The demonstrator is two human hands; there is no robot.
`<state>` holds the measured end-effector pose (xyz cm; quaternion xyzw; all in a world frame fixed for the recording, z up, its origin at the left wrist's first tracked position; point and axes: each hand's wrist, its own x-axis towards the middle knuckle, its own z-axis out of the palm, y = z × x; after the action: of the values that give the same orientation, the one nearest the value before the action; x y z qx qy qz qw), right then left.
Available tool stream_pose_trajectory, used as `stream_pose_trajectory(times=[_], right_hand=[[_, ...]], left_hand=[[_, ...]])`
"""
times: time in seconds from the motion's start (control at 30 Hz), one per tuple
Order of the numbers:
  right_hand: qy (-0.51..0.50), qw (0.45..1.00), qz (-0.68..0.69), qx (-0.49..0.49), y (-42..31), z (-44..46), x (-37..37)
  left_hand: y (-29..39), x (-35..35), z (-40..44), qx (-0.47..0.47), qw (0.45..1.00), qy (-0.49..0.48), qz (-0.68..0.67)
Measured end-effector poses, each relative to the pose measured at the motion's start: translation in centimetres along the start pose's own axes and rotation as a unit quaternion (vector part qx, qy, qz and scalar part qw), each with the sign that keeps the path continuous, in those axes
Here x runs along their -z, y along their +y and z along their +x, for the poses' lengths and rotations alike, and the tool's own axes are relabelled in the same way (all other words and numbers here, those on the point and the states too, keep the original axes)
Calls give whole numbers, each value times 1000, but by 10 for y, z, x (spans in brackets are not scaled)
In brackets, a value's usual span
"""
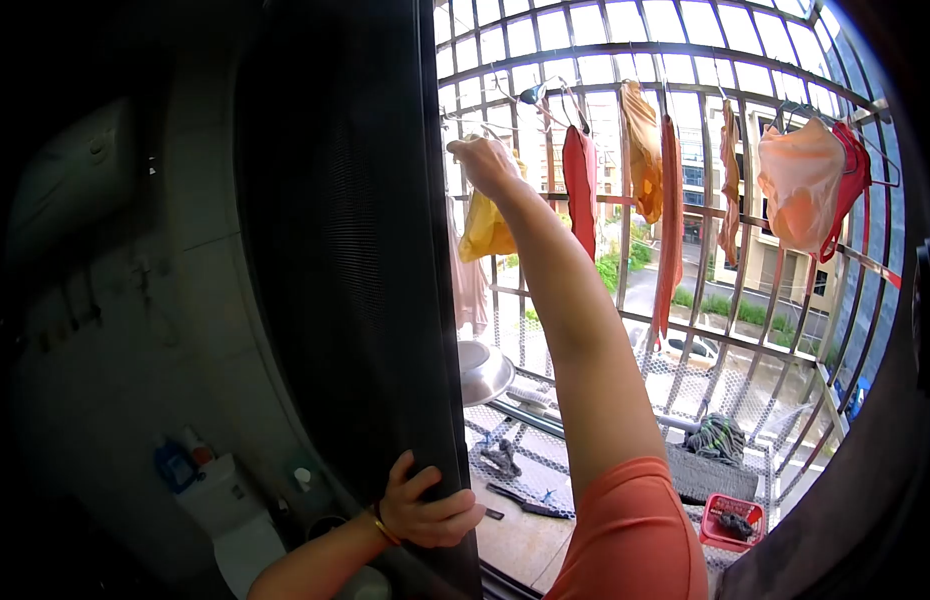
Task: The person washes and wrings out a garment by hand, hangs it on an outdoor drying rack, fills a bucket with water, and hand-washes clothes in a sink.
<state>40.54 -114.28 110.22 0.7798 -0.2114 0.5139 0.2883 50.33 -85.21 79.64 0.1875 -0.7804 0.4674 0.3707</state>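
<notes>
My left hand, with a gold bracelet at the wrist, grips the edge of the dark sliding screen door. Its fingers are bent around the frame, low down. My right arm, in an orange-red sleeve, reaches up and out through the opening. The right hand is closed beside a yellow garment that hangs partly behind it. A thin wire hanger shows just above the knuckles. What the right fingers pinch is too small to make out.
Red, orange-brown and peach garments hang along the metal window bars. Beneath are a metal basin, a red basket, and a bundled net or rope. A toilet stands in the dark room at left.
</notes>
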Motion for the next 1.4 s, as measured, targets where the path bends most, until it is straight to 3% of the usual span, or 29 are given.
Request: stream_pose_trajectory(times=[0.17, 0.47, 0.57, 0.73, 0.9, 1.0, 1.23, 1.4], right_hand=[[20, 999, -33, 27, -11, 12, 11], [-41, 995, -54, -76, -15, 15, 1], [-30, 991, -128, -4, -6, 8, 4], [-47, 994, -88, 35, 4, 19, 4], [-107, 987, -121, -24, -3, 27, 1], [-148, 977, -82, -132, -8, 27, 9], [-105, 987, -115, -32, -17, 25, 18], [-139, 985, -89, -56, -13, 39, 11]], left_hand=[[4, -1, -2, 13, 1000, 1, 2], [2, -2, -3, 6, 1000, 3, 6], [3, -2, -4, 10, 1000, -3, 5], [5, -3, -4, 17, 1000, 2, -3], [4, -3, -4, 11, 1000, 8, 1], [2, -3, -2, 14, 1000, 10, -10], [7, -4, -3, 28, 999, 16, -3], [5, -2, -1, 23, 1000, 18, -8]])
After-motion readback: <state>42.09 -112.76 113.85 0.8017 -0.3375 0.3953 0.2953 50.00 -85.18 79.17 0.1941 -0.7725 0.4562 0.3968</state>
